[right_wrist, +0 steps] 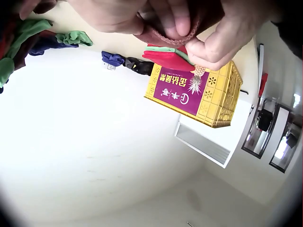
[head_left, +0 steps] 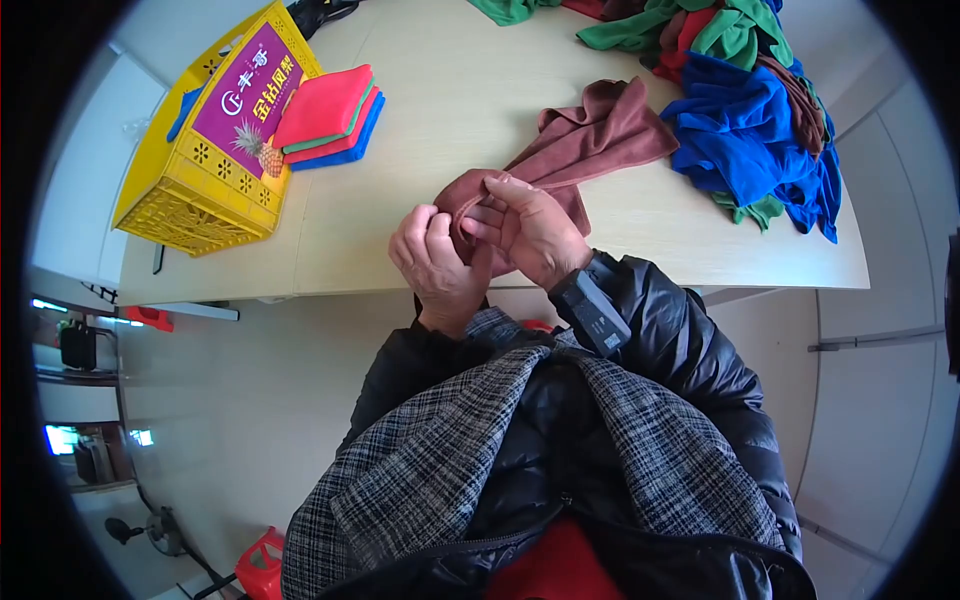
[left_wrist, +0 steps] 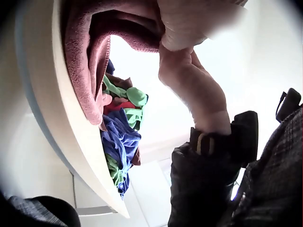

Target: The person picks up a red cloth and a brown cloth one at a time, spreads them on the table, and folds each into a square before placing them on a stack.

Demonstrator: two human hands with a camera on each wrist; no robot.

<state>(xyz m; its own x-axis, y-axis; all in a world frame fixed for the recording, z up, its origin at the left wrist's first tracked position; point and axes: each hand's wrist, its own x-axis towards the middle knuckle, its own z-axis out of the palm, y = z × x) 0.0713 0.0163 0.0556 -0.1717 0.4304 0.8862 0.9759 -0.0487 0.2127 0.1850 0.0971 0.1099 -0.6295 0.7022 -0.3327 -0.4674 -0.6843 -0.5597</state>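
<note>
A reddish-brown cloth (head_left: 610,135) lies rumpled on the table, its near end lifted at the front edge. My left hand (head_left: 437,262) pinches the hem of that end, fingers curled. On the other side, my right hand (head_left: 540,232) holds the same end with the thumb on top and some fingers inside the fold. The right wrist view shows the stitched cloth edge (right_wrist: 173,41) between the two hands. In the left wrist view the cloth (left_wrist: 80,61) hangs in a loop over the table edge, beside my right hand (left_wrist: 184,28).
A folded stack of red, green and blue cloths (head_left: 330,115) sits against a yellow crate (head_left: 220,190) on the left. Loose blue cloth (head_left: 735,125) and green cloth (head_left: 740,40) are heaped at the right. The table's front edge (head_left: 350,285) runs just below my hands.
</note>
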